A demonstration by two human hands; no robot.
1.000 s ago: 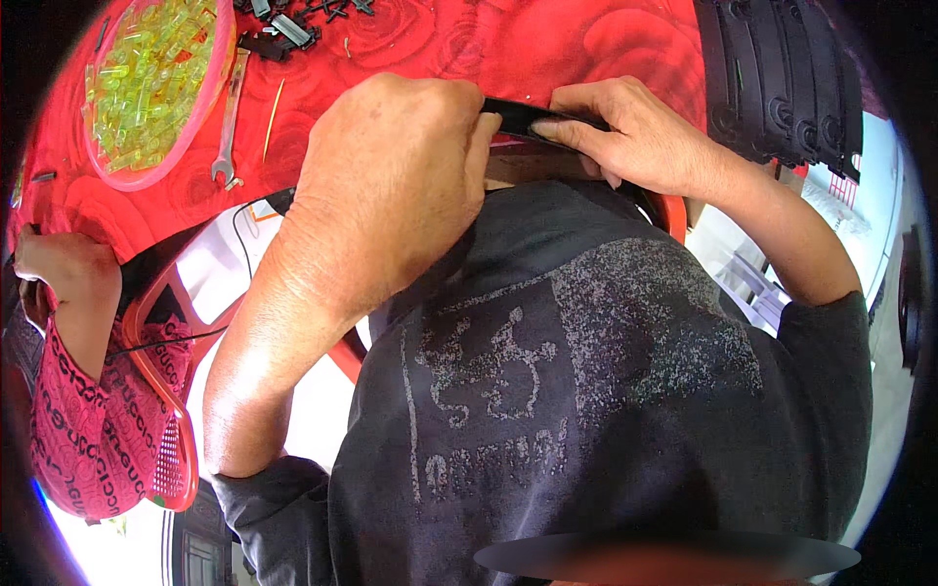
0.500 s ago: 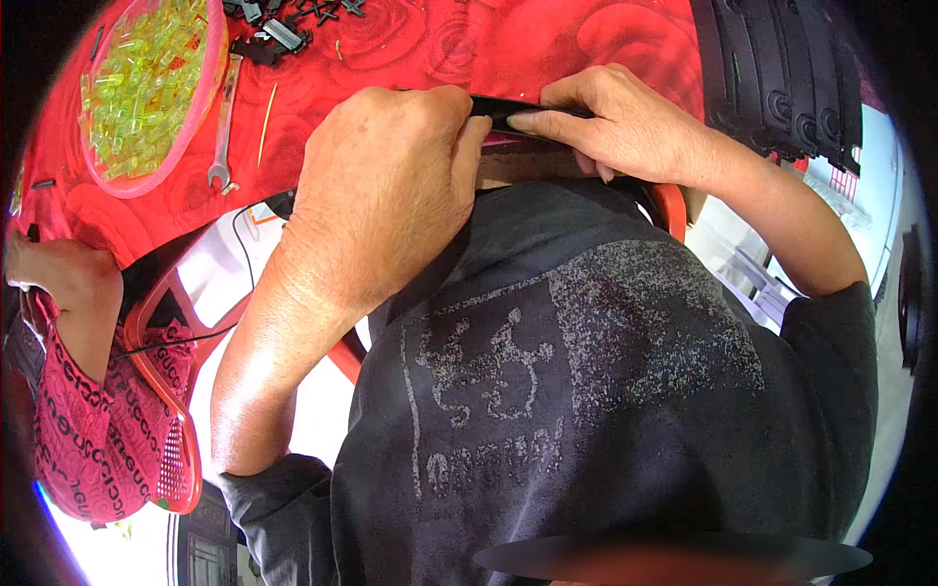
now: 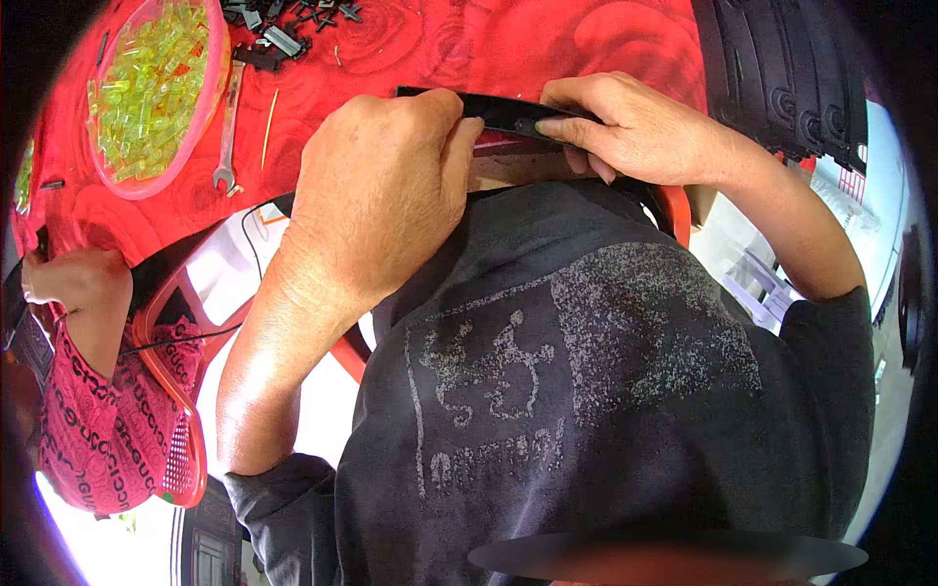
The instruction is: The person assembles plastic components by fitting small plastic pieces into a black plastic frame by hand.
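Observation:
Between my two hands is a long, flat black plastic strip [image 3: 503, 111], held at the near edge of the red table. My left hand [image 3: 386, 186] closes on its left part, the thumb along the near side and the back of the hand hiding most of the fingers. Its right end is pinched by my right hand [image 3: 630, 127], with the thumb on the face toward me and the fingers behind. A corner of the strip sticks out beyond my left knuckles.
A pink-rimmed basket [image 3: 221, 93] of yellow-green clear pieces stands left on the red tablecloth [image 3: 410, 44]. Beside it lie a wrench [image 3: 230, 127], a thin yellow stick [image 3: 269, 129] and small black parts [image 3: 283, 39]. Curved black panels [image 3: 782, 78] are stacked right. Another person's arm [image 3: 93, 293] is at left.
More of the black strip shows between my hands and past my left knuckles. My right hand has shifted slightly right and nearer. The whole view has moved a little.

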